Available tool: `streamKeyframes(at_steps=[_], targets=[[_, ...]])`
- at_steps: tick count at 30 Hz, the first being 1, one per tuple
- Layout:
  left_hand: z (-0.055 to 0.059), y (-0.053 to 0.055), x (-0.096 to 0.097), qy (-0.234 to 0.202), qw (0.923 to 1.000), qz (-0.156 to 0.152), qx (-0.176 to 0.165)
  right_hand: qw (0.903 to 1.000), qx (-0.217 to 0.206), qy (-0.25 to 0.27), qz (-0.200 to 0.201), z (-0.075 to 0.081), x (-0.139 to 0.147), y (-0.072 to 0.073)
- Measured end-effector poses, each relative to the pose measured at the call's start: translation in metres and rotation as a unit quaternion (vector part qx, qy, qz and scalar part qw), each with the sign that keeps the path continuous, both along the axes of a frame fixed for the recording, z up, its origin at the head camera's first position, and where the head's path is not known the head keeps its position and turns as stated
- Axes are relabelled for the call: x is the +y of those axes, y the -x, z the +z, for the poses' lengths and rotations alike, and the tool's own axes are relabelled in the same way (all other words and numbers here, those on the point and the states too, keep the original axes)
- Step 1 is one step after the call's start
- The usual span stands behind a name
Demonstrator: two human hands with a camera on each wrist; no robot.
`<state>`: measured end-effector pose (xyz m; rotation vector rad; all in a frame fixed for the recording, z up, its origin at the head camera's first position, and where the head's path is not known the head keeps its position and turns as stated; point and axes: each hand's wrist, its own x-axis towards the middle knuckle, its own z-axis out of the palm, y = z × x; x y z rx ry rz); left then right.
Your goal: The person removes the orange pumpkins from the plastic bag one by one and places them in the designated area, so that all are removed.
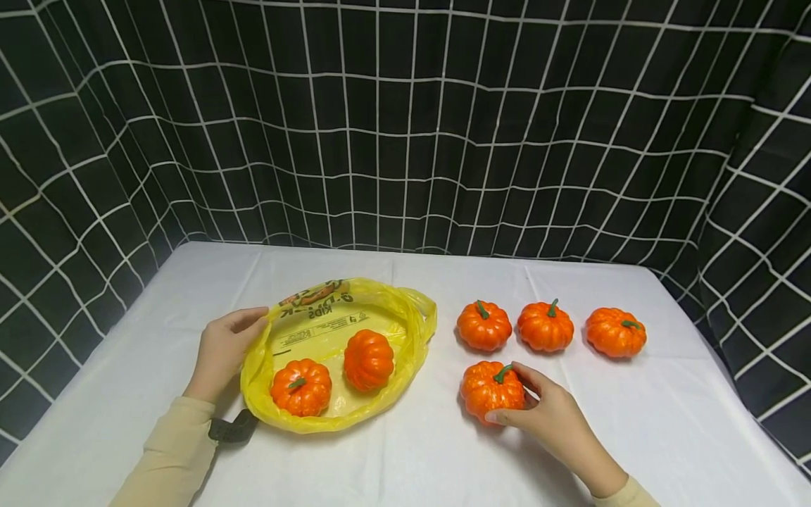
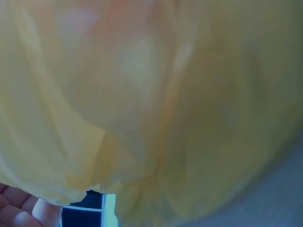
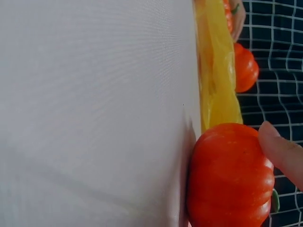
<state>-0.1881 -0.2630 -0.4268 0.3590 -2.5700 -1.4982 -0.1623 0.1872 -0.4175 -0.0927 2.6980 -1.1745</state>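
A yellow plastic bag (image 1: 329, 422) lies with its mouth spread wide, two small orange pumpkins inside: one (image 1: 301, 389) at the left with its green stem up, the other (image 1: 369, 360) tilted at the right. My left hand (image 1: 223, 351) pinches the bag's left rim; in the left wrist view the yellow plastic fills most of the picture, with curled fingers (image 2: 19, 208) at its edge. To the right of the bag, my right hand (image 1: 551, 415) grips another orange pumpkin (image 1: 488, 391) from its right side, thumb in front and fingers behind. The right wrist view shows this pumpkin (image 3: 229, 179) close up.
Behind the gripped pumpkin, three more stand in a row: a left one (image 1: 484, 326), a middle one (image 1: 545, 327) and a right one (image 1: 616, 332). A white cloth covers the table (image 1: 418, 465). Black grid-patterned fabric (image 1: 405, 127) hangs around the back and sides.
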Motion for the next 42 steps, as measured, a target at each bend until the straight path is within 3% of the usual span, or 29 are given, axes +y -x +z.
streamKeyframes(at_steps=[5,8,12,16,27,35,42], targets=[[-0.001,0.000,0.000,-0.001,1.0000,0.001,0.000,0.9997,0.022,0.002,-0.013,0.007,0.000,-0.004],[-0.001,0.001,0.000,0.001,1.0000,0.000,0.001,0.9961,0.078,0.014,-0.038,0.016,-0.002,-0.008],[-0.001,0.000,0.000,0.002,1.0000,0.000,0.000,0.9832,0.167,0.055,-0.049,0.027,-0.013,-0.013],[0.000,0.000,0.000,0.001,1.0000,-0.001,-0.004,0.9757,0.200,0.084,-0.029,0.034,-0.029,-0.017],[0.001,0.000,0.000,-0.001,0.9999,-0.002,-0.010,0.9766,0.147,0.157,0.005,0.039,-0.075,-0.005],[0.000,0.001,0.000,-0.002,1.0000,-0.001,-0.006,0.9681,0.083,0.236,0.017,0.039,-0.106,0.012],[-0.001,0.001,0.000,0.005,1.0000,0.000,-0.003,0.9756,0.064,0.209,0.020,0.035,-0.125,0.025]])
